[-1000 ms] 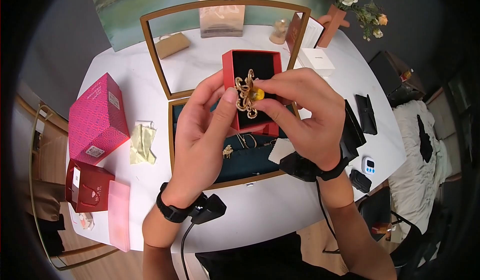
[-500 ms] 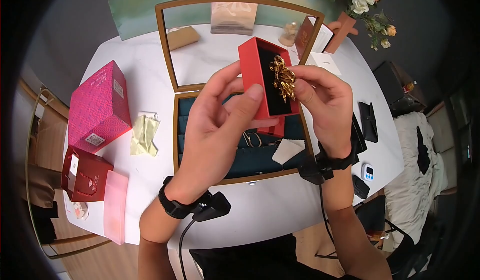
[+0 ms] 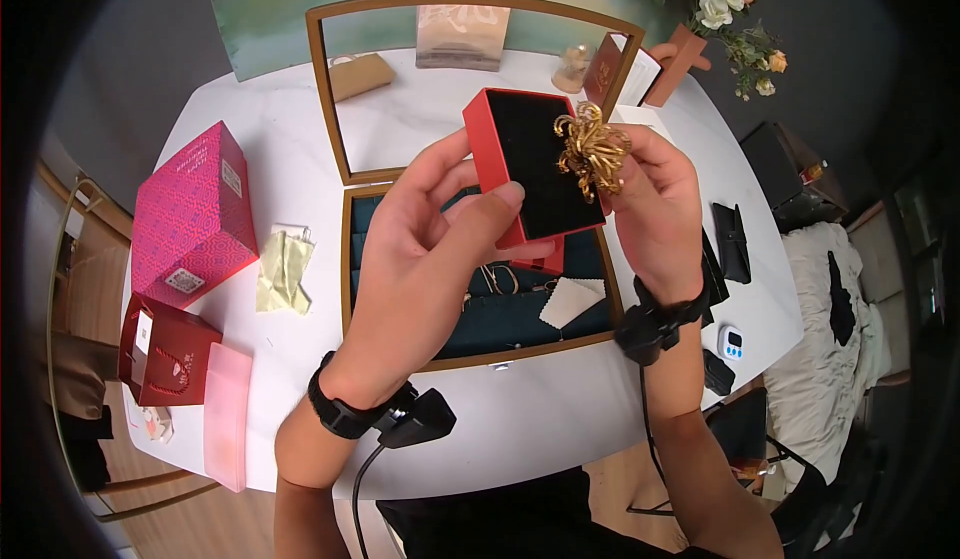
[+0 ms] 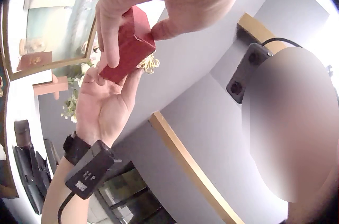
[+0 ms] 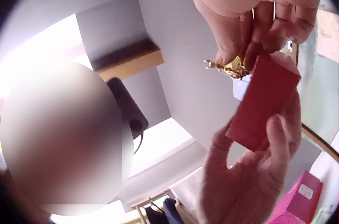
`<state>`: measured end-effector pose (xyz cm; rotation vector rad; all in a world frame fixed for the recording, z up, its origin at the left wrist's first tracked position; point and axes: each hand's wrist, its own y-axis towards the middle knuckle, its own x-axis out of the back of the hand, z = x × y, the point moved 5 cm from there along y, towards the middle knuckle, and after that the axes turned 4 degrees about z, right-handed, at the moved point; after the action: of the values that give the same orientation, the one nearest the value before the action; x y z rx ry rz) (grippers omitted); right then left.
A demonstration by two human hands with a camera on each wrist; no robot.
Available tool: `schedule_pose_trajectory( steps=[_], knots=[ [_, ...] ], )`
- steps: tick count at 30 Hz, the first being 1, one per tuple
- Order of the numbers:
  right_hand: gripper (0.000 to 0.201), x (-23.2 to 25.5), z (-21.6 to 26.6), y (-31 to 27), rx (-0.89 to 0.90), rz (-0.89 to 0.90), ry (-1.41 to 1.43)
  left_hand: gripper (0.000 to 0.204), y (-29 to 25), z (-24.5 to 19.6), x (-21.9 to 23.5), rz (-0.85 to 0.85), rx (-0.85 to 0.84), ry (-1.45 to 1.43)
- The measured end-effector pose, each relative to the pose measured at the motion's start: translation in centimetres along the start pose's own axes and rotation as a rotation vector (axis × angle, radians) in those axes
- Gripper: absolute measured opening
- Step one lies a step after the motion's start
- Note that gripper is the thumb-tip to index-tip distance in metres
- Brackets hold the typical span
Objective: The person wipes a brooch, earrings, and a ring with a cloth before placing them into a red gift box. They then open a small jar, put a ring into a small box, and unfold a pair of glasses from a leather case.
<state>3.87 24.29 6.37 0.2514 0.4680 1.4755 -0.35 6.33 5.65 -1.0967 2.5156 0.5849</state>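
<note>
In the head view my left hand point(image 3: 415, 249) grips a small red box point(image 3: 490, 149) from its left side, thumb along the front edge. A black pad point(image 3: 540, 174) fills the box, its face turned up towards the head camera. My right hand point(image 3: 660, 214) pinches a gold jewellery piece point(image 3: 592, 149) with many curled loops between thumb and fingers, at the box's right edge. The right wrist view shows the gold piece beside the box's red underside point(image 5: 265, 102). Below the hands lies a teal-lined jewellery case point(image 3: 480, 344) with a glass lid raised.
A pale cloth point(image 3: 572, 302) and a gold-coloured chain lie in the case. On the left stand a pink patterned box point(image 3: 190, 219), a red gift bag point(image 3: 170, 354) and a crumpled yellowish pouch point(image 3: 285, 271). A black pouch point(image 3: 732, 242) and white timer point(image 3: 731, 342) are at right.
The right hand has moved the gold piece from over the black pad to the box's right edge, turning it. The box has tilted, and its pad now shows bare.
</note>
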Motion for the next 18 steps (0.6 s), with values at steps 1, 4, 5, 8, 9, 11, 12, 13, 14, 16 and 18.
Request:
schedule_pose_trajectory(
  steps=[1, 4, 5, 8, 9, 11, 12, 13, 14, 16, 18],
  knots=[
    [0.023, 0.3, 0.1, 0.1, -0.001, 0.000, 0.000, 0.046, 0.0, 0.1, 0.0, -0.001, 0.000, -0.001],
    [0.021, -0.1, 0.1, 0.3, -0.029, 0.065, 0.138, 0.045, 0.2, 0.5, 0.2, 0.001, -0.011, 0.043],
    [0.020, -0.7, 0.7, 0.3, 0.063, 0.019, -0.083, 0.045, 0.2, 0.5, 0.3, 0.006, -0.008, 0.053],
    [0.018, -1.4, 1.5, 0.3, 0.213, -0.002, -0.426, 0.045, 0.4, 0.9, 0.5, 0.007, -0.012, 0.051],
    [0.018, -1.7, 1.7, 0.3, 0.272, 0.023, -0.549, 0.045, 0.4, 0.9, 0.6, 0.005, -0.019, 0.038],
    [0.019, -1.7, 1.7, 0.2, 0.228, 0.045, -0.632, 0.047, 0.3, 0.7, 0.6, 0.002, -0.008, 0.012],
    [0.020, -1.7, 1.7, 0.2, 0.184, 0.066, -0.715, 0.049, 0.3, 0.7, 0.6, 0.001, 0.001, -0.014],
    [0.020, -1.8, 1.9, 0.1, 0.183, 0.066, -0.715, 0.049, 0.4, 0.7, 0.7, 0.001, 0.002, -0.014],
    [0.020, -1.9, 2.0, 0.1, 0.153, 0.084, -0.739, 0.050, 0.5, 0.7, 0.7, 0.004, -0.015, 0.052],
    [0.020, -2.0, 2.4, 0.0, 0.120, 0.103, -0.762, 0.050, 0.5, 0.7, 0.6, 0.005, -0.031, 0.117],
    [0.019, -2.7, 2.9, -0.2, 0.184, 0.197, -0.945, 0.051, 0.4, 1.0, 0.5, 0.011, 0.010, 0.125]
  ],
)
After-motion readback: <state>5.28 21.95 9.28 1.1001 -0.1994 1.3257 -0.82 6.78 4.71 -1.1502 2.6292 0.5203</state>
